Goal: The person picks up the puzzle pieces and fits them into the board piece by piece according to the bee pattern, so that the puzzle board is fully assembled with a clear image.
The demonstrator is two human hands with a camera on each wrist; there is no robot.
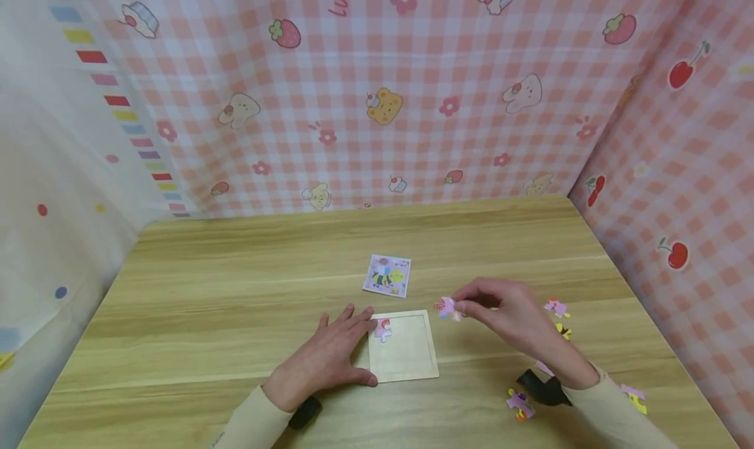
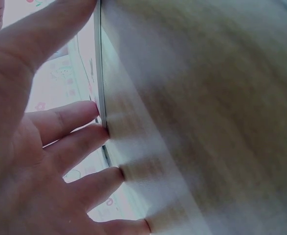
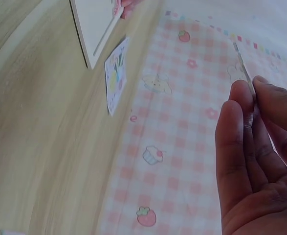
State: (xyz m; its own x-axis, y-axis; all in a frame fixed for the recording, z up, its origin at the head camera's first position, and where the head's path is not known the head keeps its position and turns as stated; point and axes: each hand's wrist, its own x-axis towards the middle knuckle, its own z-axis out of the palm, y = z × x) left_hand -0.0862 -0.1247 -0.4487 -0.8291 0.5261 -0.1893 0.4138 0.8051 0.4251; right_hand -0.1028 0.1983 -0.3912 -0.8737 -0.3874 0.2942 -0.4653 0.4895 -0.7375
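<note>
A square wooden puzzle tray [image 1: 406,354] lies on the table with one pink puzzle piece [image 1: 383,329] in its upper left corner. My left hand [image 1: 330,354] rests at the tray's left side, fingers spread, with thumb and fingertips touching the edge. Just off the tray's upper right corner, my right hand [image 1: 506,311] pinches a pink puzzle piece [image 1: 446,307] between thumb and fingers. The right wrist view shows that held piece [image 3: 243,66] edge-on, lifted off the table. Behind the tray lies a square picture card [image 1: 387,276] with a bee on it.
Loose puzzle pieces lie at the right: one pink [image 1: 556,307], one yellow and black [image 1: 563,331], one near the front [image 1: 520,404] and one by the right sleeve [image 1: 634,398]. Another is partly hidden under the right wrist. Checked cloth [image 1: 353,63] hangs behind the table.
</note>
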